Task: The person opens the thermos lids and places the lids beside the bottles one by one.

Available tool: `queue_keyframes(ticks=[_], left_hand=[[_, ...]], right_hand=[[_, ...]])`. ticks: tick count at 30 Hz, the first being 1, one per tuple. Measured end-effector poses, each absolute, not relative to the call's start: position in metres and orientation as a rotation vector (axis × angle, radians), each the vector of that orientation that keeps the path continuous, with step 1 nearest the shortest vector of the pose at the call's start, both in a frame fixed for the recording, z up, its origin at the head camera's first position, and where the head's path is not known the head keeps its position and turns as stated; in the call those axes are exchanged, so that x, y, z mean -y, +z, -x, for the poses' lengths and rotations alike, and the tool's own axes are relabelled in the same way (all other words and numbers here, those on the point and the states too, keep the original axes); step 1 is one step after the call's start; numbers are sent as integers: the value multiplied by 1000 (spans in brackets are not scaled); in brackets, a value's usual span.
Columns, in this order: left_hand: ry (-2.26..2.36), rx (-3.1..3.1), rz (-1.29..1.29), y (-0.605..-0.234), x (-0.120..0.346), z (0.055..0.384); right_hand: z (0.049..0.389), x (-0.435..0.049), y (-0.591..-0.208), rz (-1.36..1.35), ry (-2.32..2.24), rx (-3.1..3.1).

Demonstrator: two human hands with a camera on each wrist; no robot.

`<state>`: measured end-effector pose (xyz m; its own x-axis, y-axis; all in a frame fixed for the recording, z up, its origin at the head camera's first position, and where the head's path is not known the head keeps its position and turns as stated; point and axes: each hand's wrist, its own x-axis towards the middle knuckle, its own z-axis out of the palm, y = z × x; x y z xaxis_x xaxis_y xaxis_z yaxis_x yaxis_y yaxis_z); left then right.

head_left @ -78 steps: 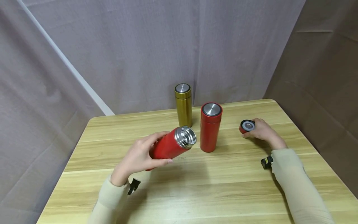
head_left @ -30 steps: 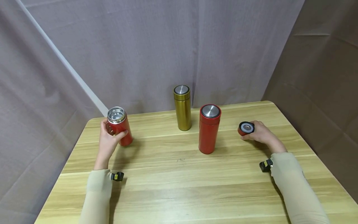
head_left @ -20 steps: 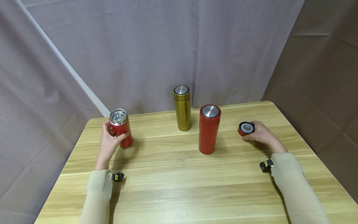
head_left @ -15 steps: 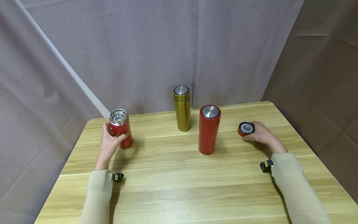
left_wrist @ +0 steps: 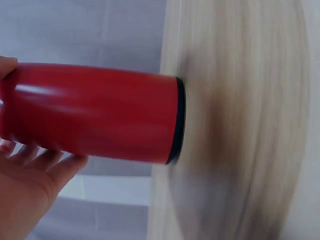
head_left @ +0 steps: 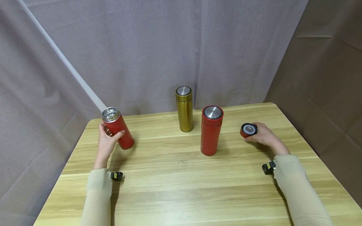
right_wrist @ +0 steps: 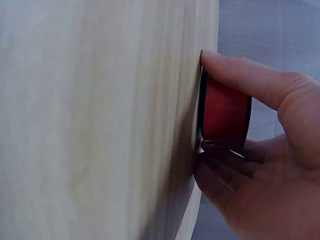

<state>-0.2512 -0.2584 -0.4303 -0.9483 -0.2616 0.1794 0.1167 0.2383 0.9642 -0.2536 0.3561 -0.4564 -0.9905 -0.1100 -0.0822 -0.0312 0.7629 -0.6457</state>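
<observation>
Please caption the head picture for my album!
Left grip on open flask, right grip on lid; gold flask and capped red flask between.

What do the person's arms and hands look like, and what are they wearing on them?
The left hand and right hand are bare, with no gloves. The left sleeve and right sleeve are plain pale beige, reaching the wrists. At each cuff's inner side is a small, boxy black device with a yellow mark: the left device and right device.
</observation>
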Motion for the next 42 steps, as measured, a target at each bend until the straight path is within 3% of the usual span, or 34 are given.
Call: queue_keyframes(ticks=[18, 32, 42], left_hand=[[-1820, 2249, -177, -435, 264, 253], [-1620, 1991, 51, -360, 247, 211], [-1561, 1924, 128, -349, 234, 201]], right_hand=[[255, -358, -454, 65, -1013, -2833], [240, -353, -426, 2, -1274, -3024], [228, -340, -408, 30, -1418, -3098]])
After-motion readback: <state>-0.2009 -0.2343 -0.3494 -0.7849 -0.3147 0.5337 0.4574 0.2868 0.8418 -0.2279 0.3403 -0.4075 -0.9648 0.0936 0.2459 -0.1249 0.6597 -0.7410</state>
